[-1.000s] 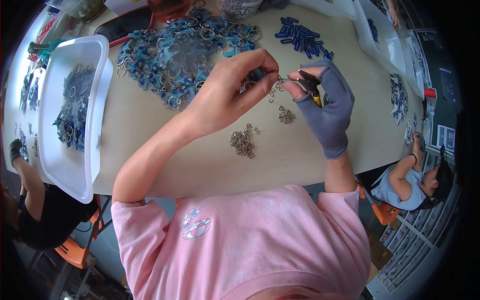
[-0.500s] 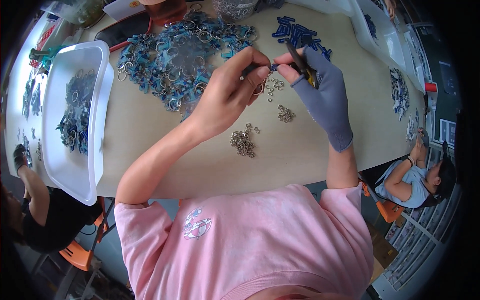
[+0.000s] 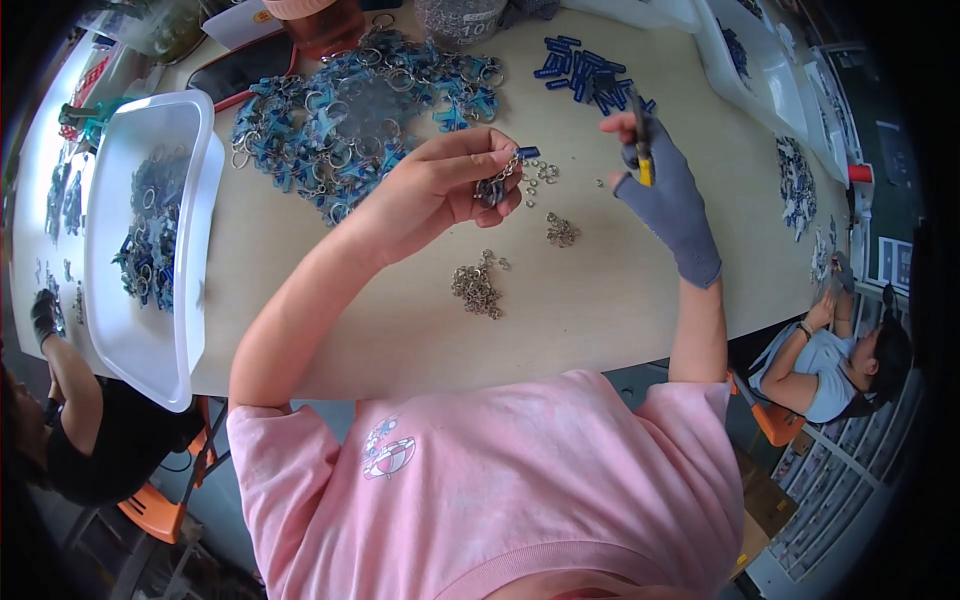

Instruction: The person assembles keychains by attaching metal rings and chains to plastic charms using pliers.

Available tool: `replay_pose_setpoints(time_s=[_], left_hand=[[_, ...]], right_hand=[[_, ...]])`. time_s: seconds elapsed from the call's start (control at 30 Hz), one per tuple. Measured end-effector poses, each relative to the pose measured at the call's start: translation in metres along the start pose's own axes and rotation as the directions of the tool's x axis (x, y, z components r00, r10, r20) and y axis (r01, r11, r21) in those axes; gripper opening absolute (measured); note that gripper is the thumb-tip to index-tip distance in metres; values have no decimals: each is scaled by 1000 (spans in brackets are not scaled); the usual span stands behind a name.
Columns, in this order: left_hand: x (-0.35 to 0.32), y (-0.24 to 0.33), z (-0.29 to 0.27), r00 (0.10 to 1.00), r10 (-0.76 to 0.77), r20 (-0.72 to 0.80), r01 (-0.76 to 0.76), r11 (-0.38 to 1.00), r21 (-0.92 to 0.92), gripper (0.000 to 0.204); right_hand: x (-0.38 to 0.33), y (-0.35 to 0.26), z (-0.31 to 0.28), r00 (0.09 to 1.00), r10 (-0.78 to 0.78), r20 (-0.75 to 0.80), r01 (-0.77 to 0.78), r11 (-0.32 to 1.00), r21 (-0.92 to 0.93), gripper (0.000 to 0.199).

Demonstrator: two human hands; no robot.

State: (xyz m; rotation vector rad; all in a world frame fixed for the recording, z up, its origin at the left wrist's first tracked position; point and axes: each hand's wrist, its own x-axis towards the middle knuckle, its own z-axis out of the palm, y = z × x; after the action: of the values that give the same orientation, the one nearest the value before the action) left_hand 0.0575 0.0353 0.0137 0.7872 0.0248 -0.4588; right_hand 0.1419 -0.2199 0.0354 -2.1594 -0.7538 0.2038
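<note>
My left hand (image 3: 440, 190) is closed in a pinch on a keychain (image 3: 492, 188) with a ring and short chain. A small dark blue tag (image 3: 527, 153) sticks out past its fingertips. My right hand (image 3: 668, 195), in a grey fingerless glove, grips pliers (image 3: 643, 150) with a yellow and dark handle, apart from the left hand. Loose metal rings (image 3: 545, 172) lie scattered just right of the left hand. Two small heaps of metal rings (image 3: 478, 288) sit nearer me. A pile of dark blue tags (image 3: 592, 75) lies beyond the right hand.
A large heap of blue keychains (image 3: 340, 120) covers the far left of the table. A white tray (image 3: 207, 200) of keychains stands at left. Behind are a phone (image 3: 240, 72), a reddish jar (image 3: 328, 28) and a clear tub (image 3: 455, 22). Co-workers sit left and right (image 3: 815, 370).
My hands have come apart: the right has drawn back to the right with the pliers. The left has turned and come slightly nearer me, showing the keychain and blue tag.
</note>
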Motion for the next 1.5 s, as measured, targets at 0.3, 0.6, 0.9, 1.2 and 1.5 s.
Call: replay_pose_setpoints(time_s=[0.3, 0.6, 0.9, 1.2, 1.5], left_hand=[[-6, 25, 2, 956, -274, 104, 270, 962, 47, 16], [-9, 24, 15, 900, -425, 102, 414, 904, 112, 17], [-10, 19, 20, 895, -434, 99, 424, 899, 107, 16], [-6, 17, 12, 855, -476, 207, 451, 879, 157, 16], [-7, 18, 16, 805, -543, 239, 508, 839, 196, 14]], right_hand=[[-50, 52, 19, 969, -157, -193, 114, 970, -214, 22], [-15, -42, -8, 874, -468, 134, 456, 692, -559, 33], [-13, -55, -6, 843, -486, 231, 513, 595, -619, 36], [-11, -60, -8, 833, -454, 315, 548, 606, -577, 27], [-15, -65, -7, 813, -433, 389, 582, 616, -532, 27]])
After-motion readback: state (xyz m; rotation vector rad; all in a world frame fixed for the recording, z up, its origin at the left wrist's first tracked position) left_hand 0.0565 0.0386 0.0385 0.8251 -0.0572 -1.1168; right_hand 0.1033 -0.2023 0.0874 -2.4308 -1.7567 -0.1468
